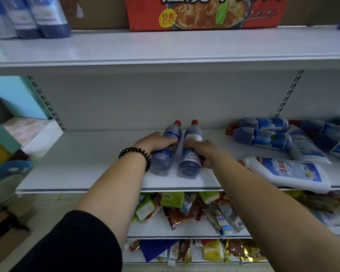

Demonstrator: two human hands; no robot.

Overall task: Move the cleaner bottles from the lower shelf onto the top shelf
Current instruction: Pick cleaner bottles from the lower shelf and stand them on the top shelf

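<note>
Two blue cleaner bottles with red caps lie side by side on the white lower shelf [82,165], caps pointing to the back. My left hand [155,141] grips the left bottle [165,156] around its middle. My right hand [202,149] grips the right bottle [190,154] the same way. More blue cleaner bottles [263,134] lie in a heap at the right of this shelf, with a white flat cleaner bottle [289,173] in front of them. Three cleaner bottles [28,16] stand on the top shelf [165,46] at its left end.
A red carton [204,12] stands at the back of the top shelf, in the middle. Below the lower shelf, two shelves hold several snack packets [185,209]. A teal wall and clutter on the floor lie to the left.
</note>
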